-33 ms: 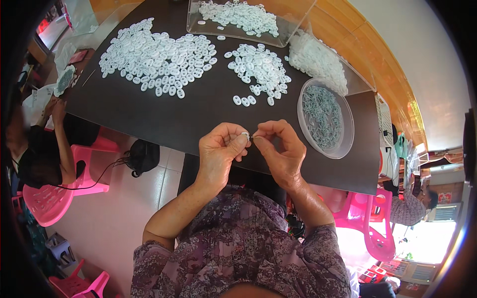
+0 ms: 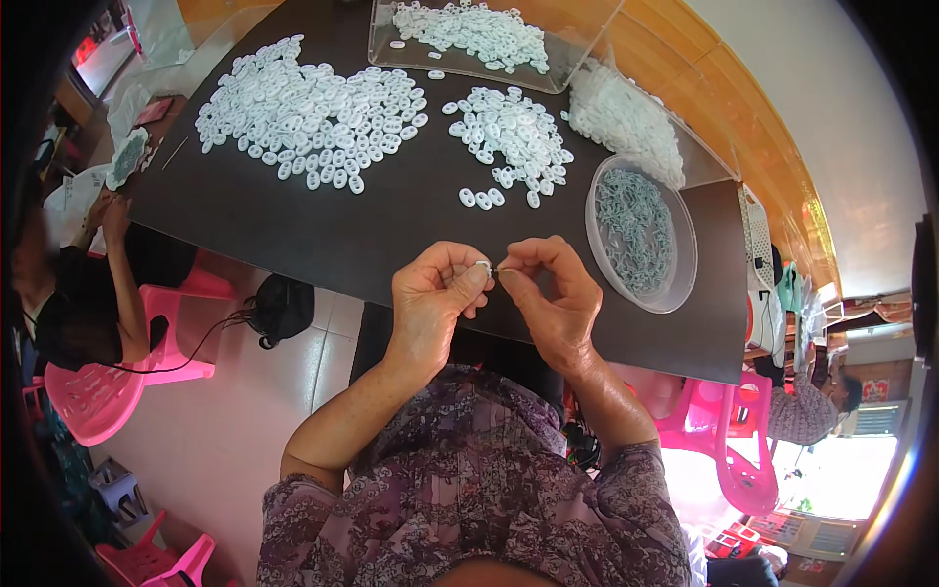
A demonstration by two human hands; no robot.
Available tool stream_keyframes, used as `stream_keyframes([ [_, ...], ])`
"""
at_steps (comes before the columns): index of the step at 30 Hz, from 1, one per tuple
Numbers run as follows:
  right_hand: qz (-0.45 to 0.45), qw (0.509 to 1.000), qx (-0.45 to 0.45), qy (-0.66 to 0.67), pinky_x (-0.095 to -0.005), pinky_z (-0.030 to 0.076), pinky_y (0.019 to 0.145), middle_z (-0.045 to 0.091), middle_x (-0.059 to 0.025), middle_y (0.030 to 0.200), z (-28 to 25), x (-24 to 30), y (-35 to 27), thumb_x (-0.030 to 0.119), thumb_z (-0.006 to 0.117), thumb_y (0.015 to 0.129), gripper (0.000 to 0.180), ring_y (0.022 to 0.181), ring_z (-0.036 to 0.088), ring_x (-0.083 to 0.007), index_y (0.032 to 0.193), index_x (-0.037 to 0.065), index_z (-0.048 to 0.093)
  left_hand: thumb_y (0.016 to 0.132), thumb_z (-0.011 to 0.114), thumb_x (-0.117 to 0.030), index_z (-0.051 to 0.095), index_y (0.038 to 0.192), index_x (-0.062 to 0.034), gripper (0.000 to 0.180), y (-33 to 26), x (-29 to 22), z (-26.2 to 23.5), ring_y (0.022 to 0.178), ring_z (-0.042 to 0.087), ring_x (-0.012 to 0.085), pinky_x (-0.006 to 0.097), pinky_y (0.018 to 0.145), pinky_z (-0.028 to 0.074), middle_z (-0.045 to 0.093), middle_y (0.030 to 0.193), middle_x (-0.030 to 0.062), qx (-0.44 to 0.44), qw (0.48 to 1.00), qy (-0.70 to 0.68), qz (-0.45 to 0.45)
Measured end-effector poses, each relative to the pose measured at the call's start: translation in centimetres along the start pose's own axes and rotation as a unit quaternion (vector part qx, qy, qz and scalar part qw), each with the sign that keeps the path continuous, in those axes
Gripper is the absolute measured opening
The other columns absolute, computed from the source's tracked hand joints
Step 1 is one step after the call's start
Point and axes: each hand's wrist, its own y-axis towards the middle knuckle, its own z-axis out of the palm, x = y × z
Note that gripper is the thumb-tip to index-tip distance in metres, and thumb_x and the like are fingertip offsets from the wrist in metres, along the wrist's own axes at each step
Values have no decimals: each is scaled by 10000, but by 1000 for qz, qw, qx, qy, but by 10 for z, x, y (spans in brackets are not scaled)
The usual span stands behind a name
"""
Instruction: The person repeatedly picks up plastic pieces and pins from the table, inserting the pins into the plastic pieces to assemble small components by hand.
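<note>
Just over the table's near edge, my left hand [image 2: 428, 301] is closed, pinching a small white oval plastic piece [image 2: 483, 265] between thumb and forefinger. My right hand [image 2: 558, 305] meets it from the right, thumb and forefinger pinched on a thin dark screw [image 2: 496, 272] whose tip points at the white piece. Fingers hide most of both parts. Beyond my hands lie a few loose two-holed white oval pieces [image 2: 482, 200] and a small heap [image 2: 509, 132] of them. A round clear tub [image 2: 593, 220] full of grey-green screws [image 2: 636, 230] stands to the right of my right hand.
A larger heap of white ovals [image 2: 313, 108] covers the table's [image 2: 284, 225] far left. Clear plastic bins [image 2: 469, 76] with more white pieces stand at the back. Another person [image 2: 108, 274] sits at left by a pink chair [image 2: 108, 391]; a second pink chair [image 2: 738, 445] stands at right.
</note>
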Motion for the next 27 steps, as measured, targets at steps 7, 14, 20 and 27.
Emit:
stream_keyframes([
  [7,5,1000,1,9,-241,479,675,601,-53,837,4,0,-1,-78,633,767,242,743,588,-104,987,1,573,882,612,-75,603,924,0,86,-2,-1,0,632,529,56,185,545,413,616,774,30,-2,1000,9,1],
  [14,19,999,6,25,-229,462,689,597,-41,838,8,3,-2,-80,628,774,236,751,567,-96,993,-12,574,887,609,-79,601,930,-4,87,-3,3,-2,631,525,50,178,542,408,612,772,21,-6,1000,12,15],
  [20,-9,1000,-10,6,-223,461,657,582,-43,821,15,0,-3,-82,638,767,210,730,562,-95,960,-17,586,884,608,-70,598,924,1,82,-7,12,1,629,518,65,190,553,410,596,770,19,-29,997,28,58],
  [27,-25,1000,-16,-1,-242,471,602,574,-60,808,21,-5,-2,-57,657,775,169,677,569,-114,922,6,603,892,596,-49,597,922,2,59,-8,12,-1,638,484,28,164,536,386,579,773,-14,-45,992,33,116],
])
